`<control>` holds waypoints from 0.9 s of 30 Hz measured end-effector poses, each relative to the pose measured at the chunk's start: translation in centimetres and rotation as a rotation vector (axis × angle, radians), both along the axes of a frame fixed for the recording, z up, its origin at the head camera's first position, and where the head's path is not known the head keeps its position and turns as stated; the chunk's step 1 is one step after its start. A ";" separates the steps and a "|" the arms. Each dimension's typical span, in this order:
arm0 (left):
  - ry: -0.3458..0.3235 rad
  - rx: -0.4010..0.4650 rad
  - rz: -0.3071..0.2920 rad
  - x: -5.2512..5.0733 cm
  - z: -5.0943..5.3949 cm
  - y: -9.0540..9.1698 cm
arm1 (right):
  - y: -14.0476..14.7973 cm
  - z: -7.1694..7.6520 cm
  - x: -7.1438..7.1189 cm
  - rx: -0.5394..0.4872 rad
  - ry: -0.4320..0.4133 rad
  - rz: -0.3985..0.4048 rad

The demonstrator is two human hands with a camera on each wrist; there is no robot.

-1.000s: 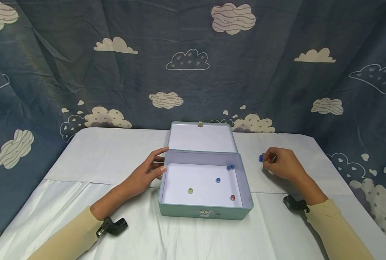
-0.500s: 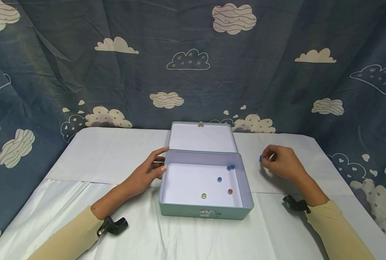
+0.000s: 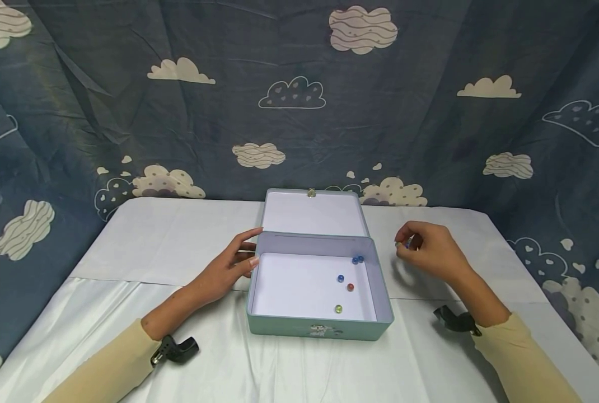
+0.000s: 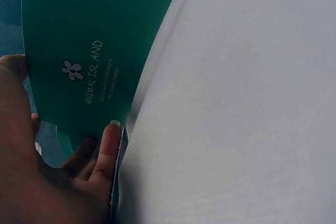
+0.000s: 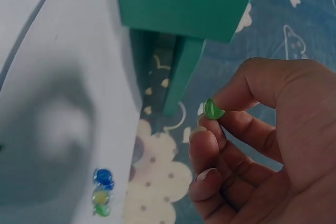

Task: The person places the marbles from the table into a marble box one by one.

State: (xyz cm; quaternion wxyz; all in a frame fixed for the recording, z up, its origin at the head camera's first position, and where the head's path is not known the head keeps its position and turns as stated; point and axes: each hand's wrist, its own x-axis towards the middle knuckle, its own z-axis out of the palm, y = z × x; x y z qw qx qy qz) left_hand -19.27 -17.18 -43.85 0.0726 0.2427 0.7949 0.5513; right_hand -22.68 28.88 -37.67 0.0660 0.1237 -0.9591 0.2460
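A green tin box (image 3: 319, 329) with a pale inside stands on the table, lid (image 3: 314, 212) tipped back. Inside lie three blue marbles (image 3: 341, 278), a red marble (image 3: 350, 287) and a yellow-green marble (image 3: 338, 309). My left hand (image 3: 224, 271) rests against the box's left side, thumb and fingers extended; in the left wrist view the fingers touch its green wall (image 4: 100, 24). To the right of the box, my right hand (image 3: 433, 252) pinches a green marble (image 5: 212, 109) between thumb and fingertip, above the cloth.
Several loose marbles, blue (image 5: 104, 177), yellow (image 5: 101, 198) and green (image 5: 102, 210), lie on the white cloth (image 3: 199, 358) below my right hand. A dark curtain (image 3: 219, 123) with cloud prints hangs behind the table.
My right hand has come up and to the left with the green marble. In the box, the yellow-green marble has rolled right and the red one left and back. My left hand has stayed put.
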 end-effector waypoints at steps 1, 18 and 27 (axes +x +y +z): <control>0.001 -0.001 -0.001 0.0 0.0 0.0 | -0.2 0.1 0.1 -0.004 0.006 0.005; 0.006 0.003 -0.005 0.0 -0.2 -0.1 | -2.4 1.2 1.9 -0.051 0.096 0.118; 0.011 0.000 -0.006 0.0 -0.1 -0.1 | -3.6 1.0 2.6 -0.064 0.139 0.167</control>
